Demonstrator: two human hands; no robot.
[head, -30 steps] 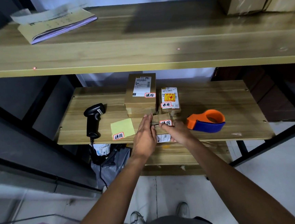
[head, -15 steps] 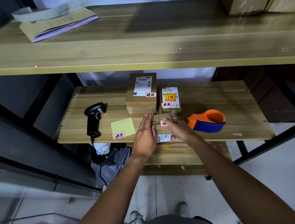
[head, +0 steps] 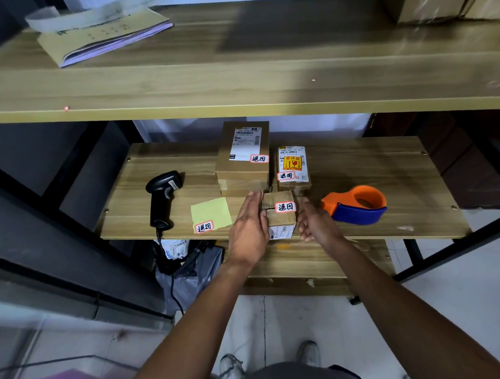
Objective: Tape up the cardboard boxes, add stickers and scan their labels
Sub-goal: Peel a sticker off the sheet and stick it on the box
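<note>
Box (head: 279,215) between left hand (head: 248,234), right hand (head: 318,225)

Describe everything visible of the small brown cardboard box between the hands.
The small brown cardboard box sits at the front edge of the wooden shelf, flaps closed. A red-bordered white sticker lies on top; a printed label faces front. The left hand rests flat against its left side; the right hand hovers beside it.

Orange-and-blue tape dispenser (head: 356,205), black scanner (head: 161,197), yellow-green sheet (head: 210,212)
</note>
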